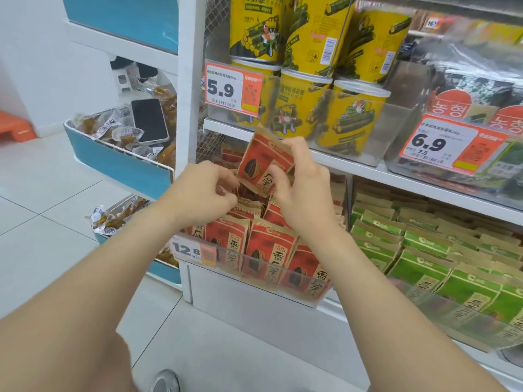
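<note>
Above clear bin (321, 298), red packet (263, 162) (right hand (305, 190))

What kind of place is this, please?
Probably a grocery shop: shelves hold rows of red packets and yellow tubs, with orange price tags on their edges; the right hand holds one red packet.

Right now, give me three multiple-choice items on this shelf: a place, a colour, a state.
1. Where does the phone lie? A) on the floor B) in the blue bin C) among yellow tubs
2. Packets right of the shelved red packets are: A) blue B) green C) white
3. The right hand: A) hangs idle B) presses a price tag C) has a grip on a raised red packet
Answers: B, it rests on wrapped snacks there; B, green packets fill that compartment; C, fingers curl round it above the shelf.
</note>
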Available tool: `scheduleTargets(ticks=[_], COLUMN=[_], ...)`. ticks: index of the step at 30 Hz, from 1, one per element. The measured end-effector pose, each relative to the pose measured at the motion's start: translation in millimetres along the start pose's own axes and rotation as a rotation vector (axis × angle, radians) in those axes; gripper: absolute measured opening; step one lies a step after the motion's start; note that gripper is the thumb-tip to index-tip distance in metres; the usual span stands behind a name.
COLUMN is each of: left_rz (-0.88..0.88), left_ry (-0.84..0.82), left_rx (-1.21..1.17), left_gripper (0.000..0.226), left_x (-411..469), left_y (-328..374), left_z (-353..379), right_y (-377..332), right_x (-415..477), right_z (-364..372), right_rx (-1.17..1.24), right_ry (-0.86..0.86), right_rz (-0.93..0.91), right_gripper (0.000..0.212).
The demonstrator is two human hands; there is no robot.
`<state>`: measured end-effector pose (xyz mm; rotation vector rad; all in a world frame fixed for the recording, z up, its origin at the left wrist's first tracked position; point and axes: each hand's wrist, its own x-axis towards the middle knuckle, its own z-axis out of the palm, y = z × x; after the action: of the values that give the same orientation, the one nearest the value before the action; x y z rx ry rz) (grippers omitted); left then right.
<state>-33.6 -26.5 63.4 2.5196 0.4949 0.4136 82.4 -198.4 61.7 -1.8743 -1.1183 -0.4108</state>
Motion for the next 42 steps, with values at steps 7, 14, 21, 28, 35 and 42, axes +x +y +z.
scheduleTargets(ticks=[7, 14, 21, 28, 35, 42], left_rz=[-0.001, -0.03, -0.006, 0.005, 0.014, 0.046], left_ry=[-0.098, -0.048, -0.067, -0.009, 0.018, 0.032], left_rx=[0.035, -0.002, 0.077, 0.084, 0.116, 0.134], left_gripper=[0.024, 0.012, 0.024, 0.023, 0.018, 0.04], left_x=[10, 15, 16, 14, 8, 7], left_y=[-7, -12, -16, -19, -15, -15], left_z=[4, 6, 5, 9, 9, 10], right_y=[18, 28, 31, 29, 35, 32], right_x=[24, 38, 55, 55, 53, 54], right_z=[30, 40, 26, 45, 49, 48], right_rx=[-0.528, -0.649, -0.487, -0.541, -0.534, -0.435], right_ry=[-0.188, -0.718, -0.81, -0.687, -0.597, -0.737], right_rz=[0.004, 0.168, 0.132, -0.004, -0.002, 0.117], right_gripper=[0.023, 0.038, 0.07, 0.059, 0.033, 0.034])
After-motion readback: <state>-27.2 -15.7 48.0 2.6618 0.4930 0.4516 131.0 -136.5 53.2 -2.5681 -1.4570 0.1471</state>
